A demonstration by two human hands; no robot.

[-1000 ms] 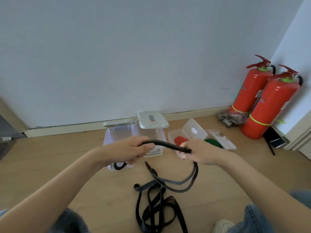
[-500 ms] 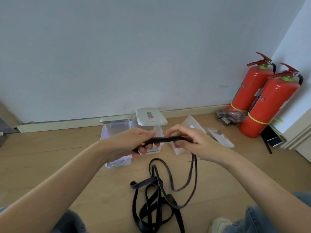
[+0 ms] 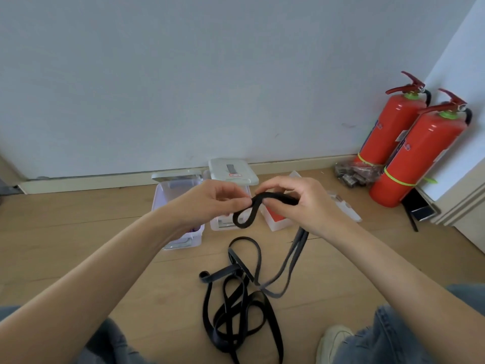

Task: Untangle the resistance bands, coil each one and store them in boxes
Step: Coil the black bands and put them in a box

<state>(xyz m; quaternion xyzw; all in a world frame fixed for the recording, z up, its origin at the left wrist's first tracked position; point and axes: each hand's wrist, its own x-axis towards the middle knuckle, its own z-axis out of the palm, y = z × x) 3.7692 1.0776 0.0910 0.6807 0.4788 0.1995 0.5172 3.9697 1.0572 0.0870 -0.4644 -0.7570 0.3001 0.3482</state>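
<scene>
Both hands hold one black resistance band [image 3: 271, 198] above the floor. My left hand [image 3: 210, 203] pinches it where a small loop [image 3: 245, 219] curls down. My right hand [image 3: 294, 200] grips the doubled strand, which trails from under that hand to a tangled heap of black bands [image 3: 236, 311] on the floor between my legs. Behind the hands stand clear plastic boxes: one on the left [image 3: 172, 200], a middle one with a grey lid [image 3: 231, 170], and a third [image 3: 278, 222] holding something red.
Two red fire extinguishers [image 3: 409, 153] stand in the right corner with a bag of metal parts [image 3: 354, 174] beside them. A loose box lid [image 3: 343, 206] lies right of my hand. A wall and skirting board run behind the boxes. My knees and a shoe [image 3: 333, 342] frame the heap.
The hands have come closer together. The stretch of band between them, straight before, now bends into a small loop hanging below my left fingertips.
</scene>
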